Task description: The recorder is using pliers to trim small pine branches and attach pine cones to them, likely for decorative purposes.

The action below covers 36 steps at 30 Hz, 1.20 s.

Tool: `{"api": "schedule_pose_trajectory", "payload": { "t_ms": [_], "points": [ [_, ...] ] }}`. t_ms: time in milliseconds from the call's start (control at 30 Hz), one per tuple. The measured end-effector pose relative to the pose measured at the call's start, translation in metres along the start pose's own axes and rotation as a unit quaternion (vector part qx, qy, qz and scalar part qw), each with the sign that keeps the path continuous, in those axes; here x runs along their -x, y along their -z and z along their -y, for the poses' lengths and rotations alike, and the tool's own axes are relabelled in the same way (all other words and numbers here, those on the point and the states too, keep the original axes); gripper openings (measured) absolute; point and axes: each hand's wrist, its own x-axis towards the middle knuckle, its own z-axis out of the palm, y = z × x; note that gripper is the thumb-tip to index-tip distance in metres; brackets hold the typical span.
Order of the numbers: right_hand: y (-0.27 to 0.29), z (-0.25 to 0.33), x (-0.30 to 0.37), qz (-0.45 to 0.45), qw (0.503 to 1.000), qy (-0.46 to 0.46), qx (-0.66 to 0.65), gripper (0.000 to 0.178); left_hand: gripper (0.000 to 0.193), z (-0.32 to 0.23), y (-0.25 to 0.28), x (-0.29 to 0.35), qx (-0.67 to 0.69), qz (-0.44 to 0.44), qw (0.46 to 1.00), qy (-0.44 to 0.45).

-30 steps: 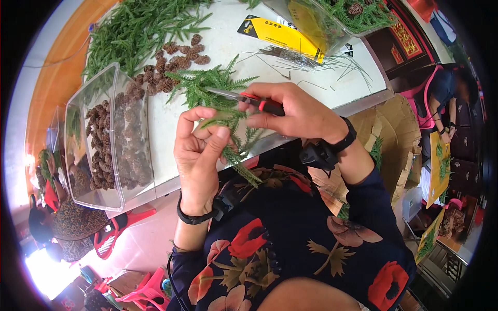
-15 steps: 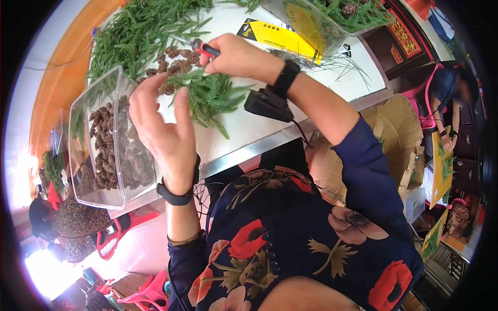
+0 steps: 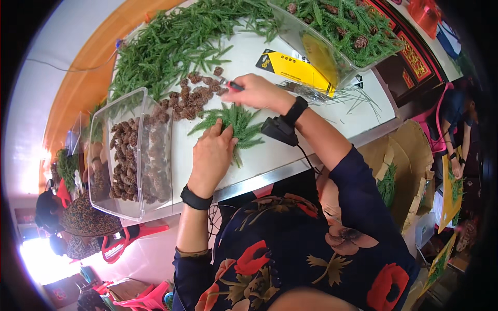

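A bunch of green artificial pine sprigs (image 3: 236,120) lies on the white table near its front edge. My left hand (image 3: 211,155) is on the near side of the bunch, its fingers bent down into the needles and gripping them. Just beyond it, my right hand (image 3: 254,93) is closed around a tool with a red and black handle (image 3: 235,86), which looks like pliers. The tool's metal end points left, toward loose brown pinecones (image 3: 192,101) on the table. My right fingers are partly hidden behind the hand.
A clear plastic bin (image 3: 142,155) of pinecones stands at left. Green sprigs (image 3: 155,57) are heaped at the back. A yellow card package (image 3: 295,70), thin wires (image 3: 358,98) and another clear bin (image 3: 353,65) are at right. Beside the table sits a cardboard box (image 3: 410,150); a person (image 3: 456,124) works farther right.
My left hand, raised with fingers apart, has come down onto the sprig bunch. The tool in my right hand has lowered, nearer the bunch. The whole view has shifted.
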Motion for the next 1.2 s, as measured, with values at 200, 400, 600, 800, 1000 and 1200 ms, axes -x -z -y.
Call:
{"api": "schedule_pose_trajectory", "payload": {
  "t_ms": [200, 400, 600, 800, 1000, 1200],
  "points": [
    [0.032, -0.006, 0.011, -0.044, 0.961, -0.005, -0.274, 0.029, 0.032, -0.002, 0.018, -0.005, -0.025, -0.041, 0.998, -0.029],
    [0.04, -0.01, 0.016, -0.085, 0.948, 0.035, -0.306, 0.027, 0.036, -0.007, 0.06, -0.022, -0.002, -0.001, 1.0, 0.012],
    [0.042, -0.023, 0.01, -0.119, 0.911, 0.056, -0.392, 0.023, 0.035, 0.009, 0.094, -0.078, 0.101, 0.054, 0.99, 0.077],
    [0.041, -0.024, 0.005, -0.128, 0.908, 0.041, -0.398, 0.022, 0.025, 0.09, 0.048, -0.189, -0.092, -0.017, 0.995, -0.047],
    [0.038, -0.03, 0.002, -0.124, 0.911, 0.014, -0.394, 0.021, 0.023, 0.115, -0.007, -0.227, -0.175, 0.02, 0.984, -0.002],
    [0.037, -0.028, 0.003, -0.129, 0.917, 0.01, -0.378, 0.022, 0.023, 0.106, 0.021, -0.218, -0.12, -0.157, 0.98, -0.01]
  ]
}}
